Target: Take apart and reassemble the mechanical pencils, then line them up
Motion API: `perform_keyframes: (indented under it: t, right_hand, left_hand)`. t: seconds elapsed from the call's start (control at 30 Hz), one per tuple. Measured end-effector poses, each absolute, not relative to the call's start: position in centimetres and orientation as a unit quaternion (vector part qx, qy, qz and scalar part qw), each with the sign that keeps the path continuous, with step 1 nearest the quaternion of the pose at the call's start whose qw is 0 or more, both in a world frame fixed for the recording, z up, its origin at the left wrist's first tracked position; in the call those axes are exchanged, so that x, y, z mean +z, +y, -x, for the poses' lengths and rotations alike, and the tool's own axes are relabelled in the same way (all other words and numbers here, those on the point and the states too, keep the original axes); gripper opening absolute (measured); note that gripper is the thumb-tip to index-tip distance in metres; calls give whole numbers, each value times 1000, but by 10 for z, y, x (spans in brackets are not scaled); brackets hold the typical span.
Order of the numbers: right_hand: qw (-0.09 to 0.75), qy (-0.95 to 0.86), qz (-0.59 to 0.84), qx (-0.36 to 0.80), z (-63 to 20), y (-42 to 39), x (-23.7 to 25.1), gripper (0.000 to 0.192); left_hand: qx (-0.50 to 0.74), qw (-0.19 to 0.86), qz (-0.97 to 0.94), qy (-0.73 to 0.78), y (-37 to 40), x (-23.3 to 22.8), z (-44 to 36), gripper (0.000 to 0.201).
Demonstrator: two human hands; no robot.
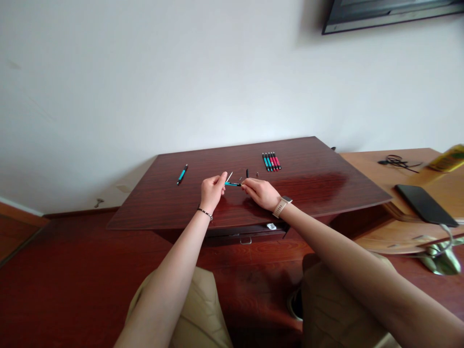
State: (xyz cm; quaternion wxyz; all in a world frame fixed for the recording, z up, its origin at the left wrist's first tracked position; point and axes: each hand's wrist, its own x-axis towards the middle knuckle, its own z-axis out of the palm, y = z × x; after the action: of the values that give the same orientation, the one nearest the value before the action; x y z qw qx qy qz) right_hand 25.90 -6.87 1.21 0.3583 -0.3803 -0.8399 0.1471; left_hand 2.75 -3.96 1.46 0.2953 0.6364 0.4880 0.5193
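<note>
One teal-and-black pen [233,184] sits mid-frame over the desk [163,205]; I have the left hand [212,192] pinching it and the right hand [264,193], grip closed, at its black end. Six pens [271,162] lie side by side right of centre, a loose teal pen [182,174] left.

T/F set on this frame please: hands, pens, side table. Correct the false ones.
1. The left hand holds a blue pen. True.
2. The watch is on the left wrist. False: the watch is on the right wrist.
3. A lone pen lies left of both hands. True.
4. The row of pens is all red. False: it has blue and red ones.
5. The black cord lies on the dark table. False: it lies on the light-brown table.
</note>
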Motion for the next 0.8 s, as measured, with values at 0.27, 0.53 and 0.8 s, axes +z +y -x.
perform_keyframes:
  t: [0.27,0.53,0.8]
  right_hand:
    - [376,-827,399,121,-262,-65,8,29]
    - [431,-780,428,153,-271,-64,9,26]
    - [413,-736,503,187,-304,-51,14,26]
  left_hand:
    - [540,251,-608,525,-32,12,-20,68]
    - [641,381,-493,448,-19,5,-14,53]
    - [687,536,-339,355,-12,10,-7,37]
